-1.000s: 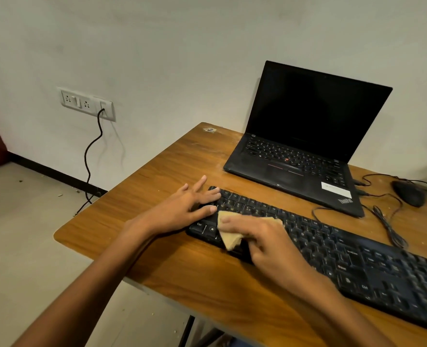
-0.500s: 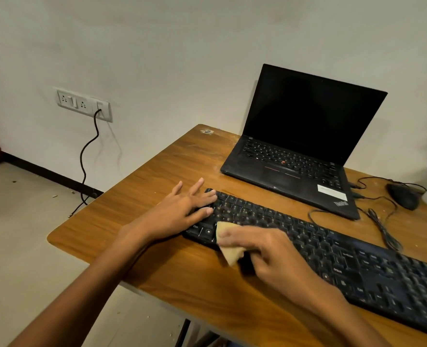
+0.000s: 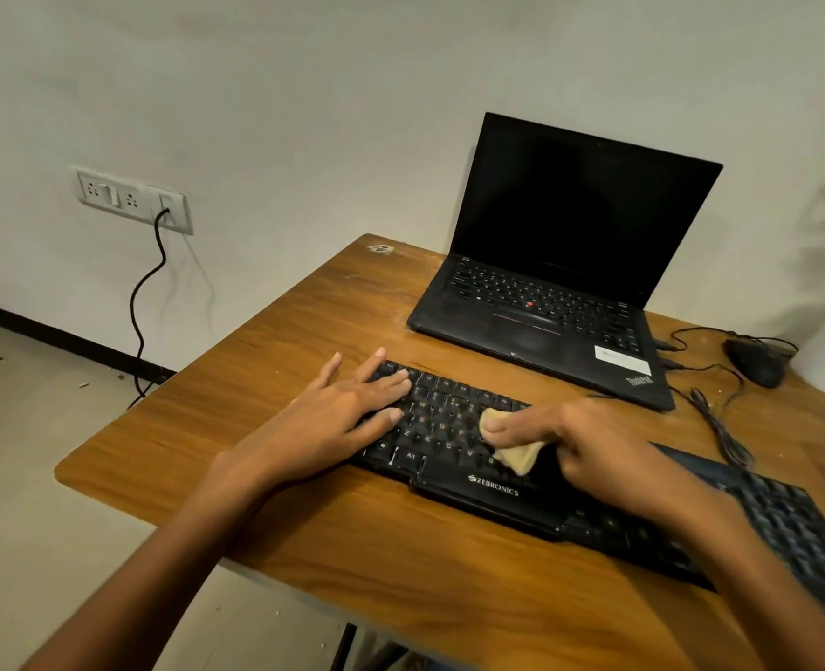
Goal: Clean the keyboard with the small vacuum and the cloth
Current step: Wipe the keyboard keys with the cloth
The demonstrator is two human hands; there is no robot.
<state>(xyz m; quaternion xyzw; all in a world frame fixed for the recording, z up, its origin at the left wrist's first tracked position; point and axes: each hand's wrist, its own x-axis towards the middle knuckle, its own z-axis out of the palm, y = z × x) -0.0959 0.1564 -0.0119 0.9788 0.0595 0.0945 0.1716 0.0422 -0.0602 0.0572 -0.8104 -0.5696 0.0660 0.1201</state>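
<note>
The keyboard (image 3: 449, 423) is lying along the surface's (image 3: 304, 331) near edge. The right hand (image 3: 594, 452) is clamping its grip on the cloth (image 3: 517, 455) over the keys. The left hand (image 3: 343, 414) is lying flat, fingers apart, on the left end, beside bare wood.

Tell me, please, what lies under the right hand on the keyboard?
A tan cloth sticks out from under the right hand, held by its fingers against the black keyboard. The keys beneath cloth and hand are covered.
</note>
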